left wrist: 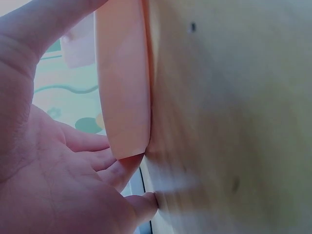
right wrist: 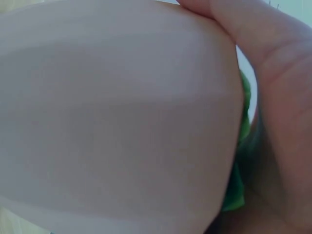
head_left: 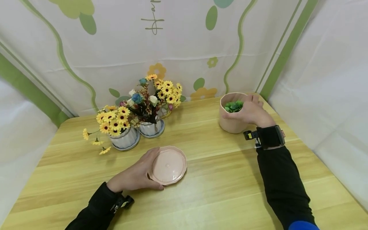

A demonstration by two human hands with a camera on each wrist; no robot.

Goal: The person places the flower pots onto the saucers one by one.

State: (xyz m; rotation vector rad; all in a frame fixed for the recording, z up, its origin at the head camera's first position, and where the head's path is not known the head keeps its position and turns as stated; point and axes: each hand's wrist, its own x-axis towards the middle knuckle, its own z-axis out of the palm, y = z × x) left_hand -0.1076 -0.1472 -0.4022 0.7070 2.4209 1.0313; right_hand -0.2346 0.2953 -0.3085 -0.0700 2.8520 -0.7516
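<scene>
In the head view my left hand (head_left: 137, 174) holds a shallow pink saucer (head_left: 169, 166) by its left edge, thumb at the near side and fingers at the far side. The left wrist view shows the saucer's side wall (left wrist: 124, 83) close to the wooden surface. Over at the back right, my right hand (head_left: 250, 110) grips the rim of a pink flowerpot (head_left: 232, 124), which stands upright. Green leaves (head_left: 233, 106) show inside that pot. Its faceted wall (right wrist: 117, 122) fills most of the right wrist view, and the hand partly hides the leaves there.
Left of centre stand several white pots on saucers: one with yellow flowers (head_left: 113, 121), one with mixed blue and white flowers (head_left: 143, 102), and behind them another yellow bunch (head_left: 168, 92). A patterned curtain (head_left: 184, 41) hangs behind the wooden table (head_left: 207, 198).
</scene>
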